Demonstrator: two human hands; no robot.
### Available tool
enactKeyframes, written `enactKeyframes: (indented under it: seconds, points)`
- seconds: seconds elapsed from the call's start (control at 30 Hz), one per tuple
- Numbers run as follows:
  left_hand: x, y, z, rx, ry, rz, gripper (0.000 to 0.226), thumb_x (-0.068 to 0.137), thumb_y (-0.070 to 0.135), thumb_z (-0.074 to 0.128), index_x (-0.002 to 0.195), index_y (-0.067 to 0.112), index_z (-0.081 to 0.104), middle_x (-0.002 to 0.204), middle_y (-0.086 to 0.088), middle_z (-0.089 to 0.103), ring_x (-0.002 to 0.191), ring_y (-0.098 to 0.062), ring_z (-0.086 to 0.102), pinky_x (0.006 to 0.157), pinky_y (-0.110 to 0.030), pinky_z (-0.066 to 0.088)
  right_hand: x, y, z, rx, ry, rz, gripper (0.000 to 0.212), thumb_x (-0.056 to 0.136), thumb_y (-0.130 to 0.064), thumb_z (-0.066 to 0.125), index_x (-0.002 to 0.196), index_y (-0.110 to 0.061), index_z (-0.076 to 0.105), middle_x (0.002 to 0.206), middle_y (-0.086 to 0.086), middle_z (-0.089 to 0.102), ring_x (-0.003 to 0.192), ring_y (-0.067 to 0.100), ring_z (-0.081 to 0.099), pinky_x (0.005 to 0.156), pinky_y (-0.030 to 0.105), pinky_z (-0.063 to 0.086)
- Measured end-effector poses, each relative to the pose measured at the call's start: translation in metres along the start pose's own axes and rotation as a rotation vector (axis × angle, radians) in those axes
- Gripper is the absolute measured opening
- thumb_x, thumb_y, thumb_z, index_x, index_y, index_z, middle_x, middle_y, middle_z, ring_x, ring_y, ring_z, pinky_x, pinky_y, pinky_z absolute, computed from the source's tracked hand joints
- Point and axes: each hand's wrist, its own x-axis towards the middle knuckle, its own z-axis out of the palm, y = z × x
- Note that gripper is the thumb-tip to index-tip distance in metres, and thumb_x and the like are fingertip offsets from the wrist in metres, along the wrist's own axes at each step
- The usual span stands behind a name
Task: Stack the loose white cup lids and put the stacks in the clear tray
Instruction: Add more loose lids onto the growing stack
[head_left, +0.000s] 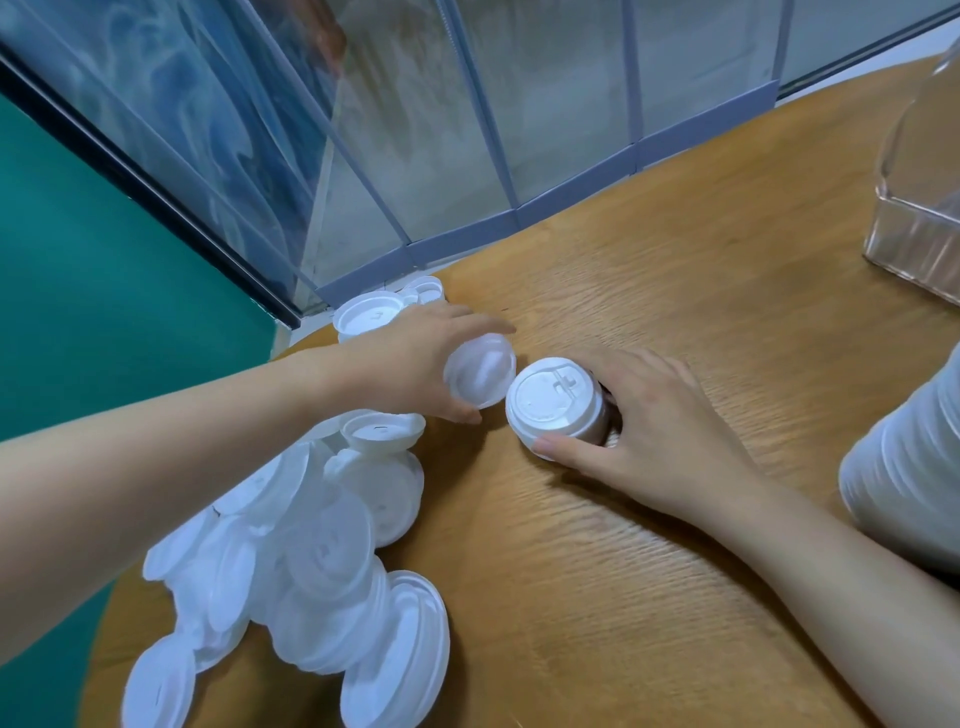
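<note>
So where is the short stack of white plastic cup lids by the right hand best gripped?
Grip the short stack of white plastic cup lids round its rim edges, thumb opposite fingers, coming from the right side as the right hand does: it is round and lies tilted, top facing left.

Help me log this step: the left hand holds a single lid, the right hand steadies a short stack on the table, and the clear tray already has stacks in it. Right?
Not quite. The head view shows the clear tray with no lids in it. The rest stands: the left hand holds a single lid, and the right hand steadies the short stack on the table.
</note>
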Motion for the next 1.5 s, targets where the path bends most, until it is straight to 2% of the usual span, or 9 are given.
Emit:
enactKeyframes:
  seconds: [0.1, 0.17, 0.27, 0.4, 0.57, 0.73, 0.97, 1.17, 1.5]
  points:
    - [-0.013, 0.001, -0.006, -0.160, 0.113, 0.001, 0.092, 0.078, 0.049, 0.087, 0.152, 0.054, 0.034, 0.134, 0.015, 0.046, 0.127, -0.007, 0.043, 0.104, -0.025, 0.039, 0.000, 0.001, 0.001, -0.001, -0.004, 0.002, 0.074, 0.073, -0.088, 0.057, 0.133, -0.045, 0.052, 0.118, -0.026, 0.059, 0.116, 0.005, 0.051, 0.109, 0.035, 0.033]
    - [-0.021, 0.007, -0.011, -0.272, 0.187, 0.011, 0.086, 0.077, 0.043, 0.089, 0.148, 0.050, 0.041, 0.134, 0.024, 0.046, 0.125, 0.005, 0.044, 0.101, -0.014, 0.037, 0.000, 0.002, 0.001, 0.004, -0.005, 0.001, 0.075, 0.071, -0.089, 0.056, 0.132, -0.045, 0.053, 0.116, -0.026, 0.059, 0.115, 0.004, 0.050, 0.108, 0.032, 0.032]
    - [-0.031, 0.021, -0.017, -0.393, 0.240, -0.009, 0.077, 0.076, 0.033, 0.092, 0.138, 0.039, 0.045, 0.127, 0.030, 0.049, 0.116, 0.013, 0.047, 0.093, -0.004, 0.039, 0.001, 0.002, 0.001, 0.013, 0.000, -0.001, 0.079, 0.067, -0.091, 0.056, 0.131, -0.044, 0.054, 0.114, -0.025, 0.059, 0.112, 0.004, 0.051, 0.106, 0.031, 0.032]
    - [-0.038, 0.036, -0.021, -0.482, 0.282, -0.023, 0.073, 0.074, 0.027, 0.094, 0.127, 0.026, 0.044, 0.118, 0.016, 0.059, 0.111, 0.000, 0.057, 0.089, -0.007, 0.042, 0.001, 0.003, 0.000, 0.003, -0.018, -0.014, 0.084, 0.064, -0.092, 0.058, 0.133, -0.045, 0.053, 0.115, -0.026, 0.059, 0.113, 0.004, 0.050, 0.105, 0.031, 0.032]
    - [-0.034, 0.052, -0.009, -0.647, 0.313, -0.023, 0.063, 0.079, 0.033, 0.089, 0.124, 0.025, 0.046, 0.114, 0.015, 0.063, 0.109, -0.002, 0.062, 0.090, -0.011, 0.044, 0.001, 0.003, 0.000, 0.014, -0.024, -0.014, 0.081, 0.064, -0.089, 0.058, 0.133, -0.046, 0.052, 0.114, -0.026, 0.059, 0.114, 0.003, 0.049, 0.104, 0.028, 0.028]
    - [-0.031, 0.055, 0.011, -0.618, 0.250, -0.035, 0.062, 0.080, 0.053, 0.080, 0.130, 0.033, 0.049, 0.116, 0.026, 0.061, 0.116, 0.002, 0.059, 0.099, -0.018, 0.047, 0.001, 0.003, 0.001, 0.012, -0.019, -0.017, 0.080, 0.065, -0.088, 0.057, 0.133, -0.044, 0.053, 0.110, -0.026, 0.058, 0.111, 0.005, 0.050, 0.101, 0.029, 0.029]
    - [-0.035, 0.046, 0.013, -0.459, 0.205, -0.063, 0.062, 0.074, 0.059, 0.079, 0.124, 0.031, 0.056, 0.113, 0.024, 0.060, 0.113, 0.000, 0.058, 0.099, -0.025, 0.047, 0.002, 0.004, 0.002, 0.008, -0.011, -0.008, 0.079, 0.065, -0.089, 0.057, 0.130, -0.044, 0.054, 0.112, -0.023, 0.060, 0.112, 0.008, 0.052, 0.103, 0.034, 0.034]
    - [-0.034, 0.045, 0.013, -0.453, 0.222, -0.058, 0.065, 0.070, 0.064, 0.080, 0.125, 0.036, 0.059, 0.114, 0.027, 0.061, 0.116, 0.003, 0.057, 0.098, -0.016, 0.044, 0.003, 0.005, 0.002, 0.023, -0.009, -0.011, 0.079, 0.064, -0.088, 0.060, 0.129, -0.044, 0.054, 0.111, -0.024, 0.060, 0.112, 0.008, 0.052, 0.102, 0.031, 0.032]
    - [-0.030, 0.046, 0.017, -0.460, 0.176, -0.046, 0.074, 0.076, 0.048, 0.090, 0.140, 0.032, 0.057, 0.127, 0.025, 0.061, 0.121, 0.014, 0.050, 0.100, -0.005, 0.036, 0.003, 0.004, 0.002, 0.012, -0.012, 0.001, 0.085, 0.063, -0.089, 0.064, 0.133, -0.042, 0.053, 0.116, -0.024, 0.060, 0.116, 0.007, 0.052, 0.106, 0.034, 0.034]
